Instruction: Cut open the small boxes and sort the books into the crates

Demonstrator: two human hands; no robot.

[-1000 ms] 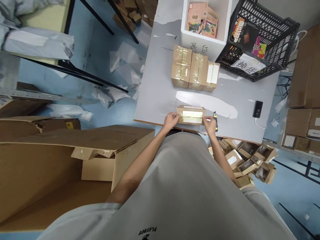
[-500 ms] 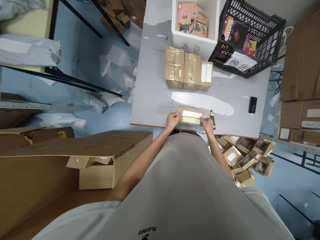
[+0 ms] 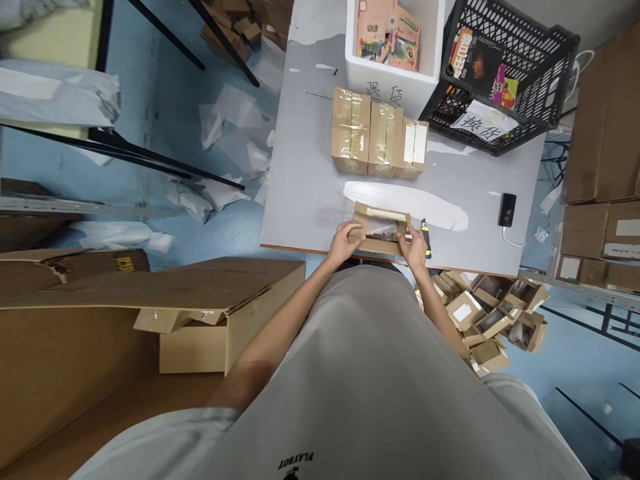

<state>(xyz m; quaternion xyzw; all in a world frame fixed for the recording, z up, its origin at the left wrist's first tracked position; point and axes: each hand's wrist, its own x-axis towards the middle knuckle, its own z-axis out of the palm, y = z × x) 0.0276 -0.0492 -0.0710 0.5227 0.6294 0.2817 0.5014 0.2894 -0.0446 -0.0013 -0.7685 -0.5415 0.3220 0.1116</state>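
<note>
Cardboard box (image 3: 380, 230) sits at the worktop's (image 3: 310, 187) near edge, left hand (image 3: 345, 241) and right hand (image 3: 414, 245) clamped on its ends. Box cutter (image 3: 425, 239) just right of it, three taped boxes (image 3: 377, 132) further back.

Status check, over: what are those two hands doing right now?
Left hand and right hand grip the small box at the table edge. Top flap looks lifted. Knife lies beside right hand, nothing blocking.

Small box (image 3: 380, 230) at table (image 3: 310, 193) edge (near side); three boxes (image 3: 379, 140) behind it.
</note>
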